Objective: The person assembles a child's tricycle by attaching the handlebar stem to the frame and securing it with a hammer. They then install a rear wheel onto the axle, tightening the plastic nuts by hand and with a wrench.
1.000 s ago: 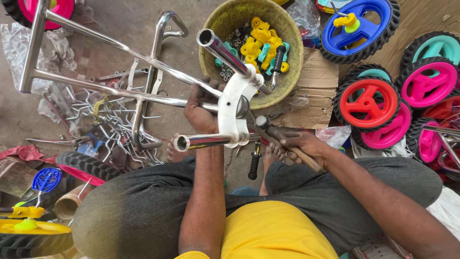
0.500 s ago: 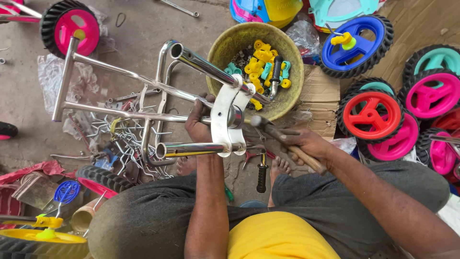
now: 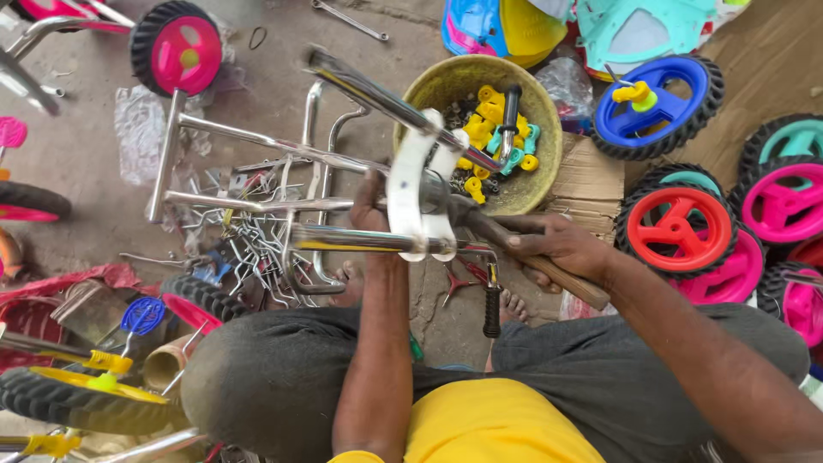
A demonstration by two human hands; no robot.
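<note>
I sit cross-legged with a chrome tube frame (image 3: 257,146) held up in front of me. A white plastic bracket (image 3: 410,201) clamps around its tubes. My left hand (image 3: 367,210) grips the frame just left of that bracket. My right hand (image 3: 561,249) is closed on the wooden handle of a hammer (image 3: 549,270), whose head end meets the bracket's right side. A black-handled tool (image 3: 491,304) lies on the ground below the bracket.
A round bowl (image 3: 446,86) of yellow and teal plastic fittings sits behind the frame. Plastic wheels lie to the right: blue (image 3: 656,107), red (image 3: 677,230), pink (image 3: 782,206). A pile of metal hooks (image 3: 240,249) lies left, a pink wheel (image 3: 176,47) farther back.
The frame and bracket have risen and tilted toward the bowl. My view has shifted back, showing more floor and wheels. Both hands keep their grips.
</note>
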